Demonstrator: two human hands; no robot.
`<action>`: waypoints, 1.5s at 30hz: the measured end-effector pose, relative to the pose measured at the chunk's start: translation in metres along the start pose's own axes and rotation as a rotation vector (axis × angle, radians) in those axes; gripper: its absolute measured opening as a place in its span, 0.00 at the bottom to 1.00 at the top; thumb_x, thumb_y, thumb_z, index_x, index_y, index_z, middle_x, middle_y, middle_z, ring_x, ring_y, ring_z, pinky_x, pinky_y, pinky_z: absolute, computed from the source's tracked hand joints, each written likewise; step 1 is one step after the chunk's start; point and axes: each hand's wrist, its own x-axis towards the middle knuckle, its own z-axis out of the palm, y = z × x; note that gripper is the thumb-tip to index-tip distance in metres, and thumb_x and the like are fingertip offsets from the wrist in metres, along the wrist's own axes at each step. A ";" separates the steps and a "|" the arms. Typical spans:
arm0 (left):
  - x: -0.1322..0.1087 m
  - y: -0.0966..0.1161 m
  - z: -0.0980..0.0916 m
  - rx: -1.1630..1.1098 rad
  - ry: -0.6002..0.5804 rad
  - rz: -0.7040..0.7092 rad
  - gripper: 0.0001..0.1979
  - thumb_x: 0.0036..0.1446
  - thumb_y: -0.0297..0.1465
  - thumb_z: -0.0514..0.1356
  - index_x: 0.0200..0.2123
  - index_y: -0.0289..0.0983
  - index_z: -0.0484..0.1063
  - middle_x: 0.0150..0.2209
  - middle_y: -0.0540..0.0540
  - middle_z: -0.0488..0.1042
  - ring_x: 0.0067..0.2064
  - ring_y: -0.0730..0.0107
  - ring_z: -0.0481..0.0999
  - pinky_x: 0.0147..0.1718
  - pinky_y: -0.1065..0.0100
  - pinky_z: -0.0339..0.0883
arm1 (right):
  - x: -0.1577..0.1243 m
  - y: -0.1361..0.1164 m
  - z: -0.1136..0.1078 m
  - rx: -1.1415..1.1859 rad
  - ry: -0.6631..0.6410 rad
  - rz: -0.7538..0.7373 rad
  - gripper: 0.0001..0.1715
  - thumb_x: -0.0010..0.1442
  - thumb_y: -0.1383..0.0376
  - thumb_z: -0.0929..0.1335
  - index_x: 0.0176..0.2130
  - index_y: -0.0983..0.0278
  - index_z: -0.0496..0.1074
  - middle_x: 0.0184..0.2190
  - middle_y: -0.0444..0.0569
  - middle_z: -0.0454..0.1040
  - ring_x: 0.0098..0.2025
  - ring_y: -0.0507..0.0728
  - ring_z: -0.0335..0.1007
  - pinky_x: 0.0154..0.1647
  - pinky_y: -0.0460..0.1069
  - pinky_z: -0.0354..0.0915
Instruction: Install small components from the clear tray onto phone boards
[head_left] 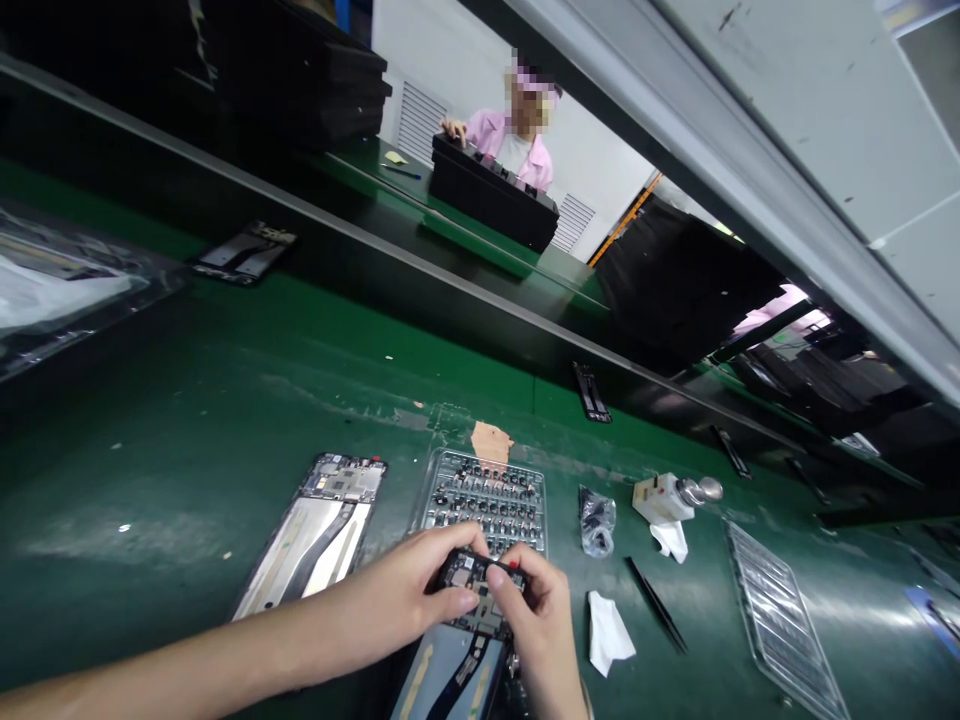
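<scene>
My left hand (397, 595) and my right hand (531, 625) both grip the top end of a smartphone mid-frame (474, 605) with its circuit board exposed. Its lower part (450, 670) rests on the green workbench (172, 450) below my hands. Just beyond my fingers lies a metal-framed tray of small black parts (484, 500), partly hidden by my hands. Left of it lies another open phone frame (315, 535), near my left forearm. Black tweezers (656, 603) and a white wipe (609, 632) lie to the right of my right hand.
A small plastic bag (598, 520), a white dispenser bottle (667, 497) and a transparent tray (780, 625) sit on the right. A raised black-edged shelf (420, 285) crosses behind. Beyond it, a person in a pink coat (510, 135) works at black stacked trays (491, 190).
</scene>
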 end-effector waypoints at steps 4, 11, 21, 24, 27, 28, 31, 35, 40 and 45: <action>-0.002 0.003 -0.002 0.103 -0.033 0.005 0.14 0.53 0.32 0.56 0.44 0.40 0.65 0.39 0.50 0.69 0.40 0.63 0.67 0.40 0.69 0.59 | 0.001 -0.002 -0.002 -0.022 -0.029 0.003 0.15 0.55 0.57 0.64 0.23 0.64 0.61 0.20 0.40 0.55 0.25 0.50 0.50 0.25 0.45 0.49; -0.001 0.005 -0.003 0.124 -0.067 0.037 0.10 0.56 0.32 0.53 0.43 0.41 0.65 0.41 0.49 0.70 0.45 0.61 0.67 0.44 0.66 0.57 | 0.001 -0.002 -0.002 -0.107 -0.029 -0.039 0.14 0.54 0.59 0.64 0.22 0.64 0.60 0.19 0.39 0.54 0.24 0.49 0.48 0.24 0.45 0.47; 0.008 -0.009 0.001 0.098 -0.019 0.073 0.06 0.55 0.32 0.54 0.37 0.39 0.65 0.36 0.51 0.69 0.40 0.64 0.67 0.39 0.68 0.59 | 0.005 -0.002 -0.003 -0.178 -0.078 -0.031 0.13 0.56 0.60 0.63 0.24 0.64 0.63 0.19 0.38 0.55 0.22 0.48 0.49 0.23 0.44 0.47; 0.008 -0.008 0.000 0.101 -0.022 0.075 0.06 0.56 0.32 0.53 0.37 0.39 0.65 0.34 0.51 0.68 0.39 0.64 0.67 0.38 0.68 0.59 | 0.006 -0.003 -0.004 -0.206 -0.104 -0.051 0.12 0.56 0.61 0.63 0.24 0.65 0.64 0.18 0.38 0.54 0.22 0.48 0.49 0.22 0.44 0.47; 0.007 -0.007 -0.001 0.120 -0.026 0.053 0.07 0.55 0.33 0.53 0.37 0.39 0.65 0.35 0.51 0.68 0.40 0.64 0.66 0.39 0.68 0.58 | 0.006 -0.003 -0.005 -0.213 -0.102 -0.038 0.12 0.56 0.61 0.63 0.24 0.65 0.64 0.18 0.38 0.55 0.22 0.48 0.49 0.22 0.44 0.46; 0.006 -0.007 -0.001 0.123 -0.026 0.046 0.07 0.55 0.33 0.54 0.38 0.39 0.65 0.36 0.51 0.68 0.40 0.64 0.66 0.39 0.68 0.57 | 0.006 -0.003 -0.005 -0.206 -0.105 -0.029 0.12 0.56 0.61 0.63 0.24 0.65 0.63 0.18 0.38 0.55 0.22 0.48 0.49 0.22 0.44 0.46; 0.005 -0.006 -0.001 0.122 -0.032 0.032 0.08 0.54 0.32 0.54 0.39 0.39 0.64 0.36 0.50 0.68 0.40 0.63 0.66 0.39 0.68 0.57 | 0.008 -0.002 -0.006 -0.174 -0.116 -0.016 0.14 0.56 0.60 0.63 0.23 0.65 0.62 0.19 0.39 0.55 0.23 0.48 0.49 0.24 0.44 0.47; 0.006 -0.005 -0.001 0.100 -0.046 0.036 0.07 0.56 0.33 0.51 0.38 0.39 0.64 0.35 0.51 0.66 0.39 0.65 0.65 0.38 0.68 0.57 | 0.010 -0.002 -0.006 -0.187 -0.121 -0.023 0.15 0.56 0.60 0.63 0.22 0.65 0.62 0.18 0.39 0.54 0.22 0.48 0.48 0.23 0.44 0.46; 0.009 -0.005 0.000 0.114 -0.026 0.048 0.06 0.56 0.33 0.50 0.32 0.38 0.63 0.27 0.54 0.61 0.30 0.70 0.61 0.29 0.72 0.53 | 0.009 -0.001 -0.003 -0.178 -0.108 -0.022 0.16 0.56 0.59 0.63 0.22 0.65 0.63 0.18 0.39 0.54 0.22 0.48 0.48 0.23 0.45 0.45; 0.007 -0.001 0.000 0.212 0.063 0.041 0.05 0.53 0.32 0.51 0.31 0.37 0.64 0.29 0.51 0.65 0.32 0.67 0.64 0.33 0.69 0.57 | 0.006 0.001 0.003 -0.144 -0.082 -0.020 0.16 0.56 0.59 0.63 0.22 0.65 0.64 0.18 0.39 0.54 0.22 0.48 0.47 0.23 0.44 0.46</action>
